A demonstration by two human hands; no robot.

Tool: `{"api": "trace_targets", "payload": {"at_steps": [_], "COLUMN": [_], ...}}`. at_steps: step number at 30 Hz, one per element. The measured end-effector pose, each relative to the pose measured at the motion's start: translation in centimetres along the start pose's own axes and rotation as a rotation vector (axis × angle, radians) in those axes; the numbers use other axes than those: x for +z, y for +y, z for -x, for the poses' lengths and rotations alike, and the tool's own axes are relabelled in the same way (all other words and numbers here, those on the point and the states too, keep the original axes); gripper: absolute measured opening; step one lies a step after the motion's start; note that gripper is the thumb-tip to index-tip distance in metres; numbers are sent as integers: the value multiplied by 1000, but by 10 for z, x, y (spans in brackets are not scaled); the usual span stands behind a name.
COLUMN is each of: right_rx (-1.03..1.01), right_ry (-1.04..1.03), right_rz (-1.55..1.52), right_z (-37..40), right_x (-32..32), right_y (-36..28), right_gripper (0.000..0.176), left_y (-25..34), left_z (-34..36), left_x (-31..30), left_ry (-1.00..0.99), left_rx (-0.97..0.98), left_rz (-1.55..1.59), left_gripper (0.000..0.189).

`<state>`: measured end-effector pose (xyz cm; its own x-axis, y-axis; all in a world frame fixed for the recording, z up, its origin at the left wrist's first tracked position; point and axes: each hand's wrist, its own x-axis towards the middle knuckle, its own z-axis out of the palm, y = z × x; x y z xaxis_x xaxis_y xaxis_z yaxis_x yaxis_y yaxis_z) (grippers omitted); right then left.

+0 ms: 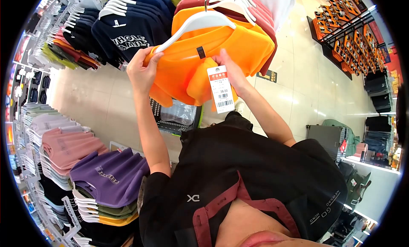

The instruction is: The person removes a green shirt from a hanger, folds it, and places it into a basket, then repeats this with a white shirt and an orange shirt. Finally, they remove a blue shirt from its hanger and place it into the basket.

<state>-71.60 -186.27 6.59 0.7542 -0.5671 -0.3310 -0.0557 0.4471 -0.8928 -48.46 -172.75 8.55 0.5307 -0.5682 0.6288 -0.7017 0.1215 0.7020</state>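
Note:
An orange shirt (174, 72) hangs in front of me on a white hanger (198, 23), its dark neck label showing. My left hand (142, 70) pinches the shirt's left shoulder at the hanger's end, thumb in front. At the right of the neckline is my right hand (232, 72), closed on the orange fabric, with its fingertips partly hidden by cloth and tag. A white and red price tag (220, 89) reading 39.00 dangles in front of that hand. Part of the orange cloth beside the tag is blurred.
Navy printed shirts (123, 34) and pink shirts (260, 21) hang around the orange one. A black basket (174, 125) stands on the floor below. To the lower left hang purple shirts (108, 174); an orange display rack (349, 42) stands at right.

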Motion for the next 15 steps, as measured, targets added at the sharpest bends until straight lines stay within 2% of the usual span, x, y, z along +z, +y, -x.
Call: {"api": "trace_targets", "payload": {"at_steps": [12, 15], "right_rx": [-4, -33], "right_ry": [94, 157], "right_rz": [9, 141], "right_z": [5, 8], "right_x": [1, -2], "right_y": [0, 2], "right_gripper": [63, 57], "left_y": [-2, -5], "left_z": [-14, -15], "left_x": [12, 16], "left_ry": [-62, -75], "left_rx": [59, 63], "left_rz": [47, 59], "left_gripper": [20, 21]}}
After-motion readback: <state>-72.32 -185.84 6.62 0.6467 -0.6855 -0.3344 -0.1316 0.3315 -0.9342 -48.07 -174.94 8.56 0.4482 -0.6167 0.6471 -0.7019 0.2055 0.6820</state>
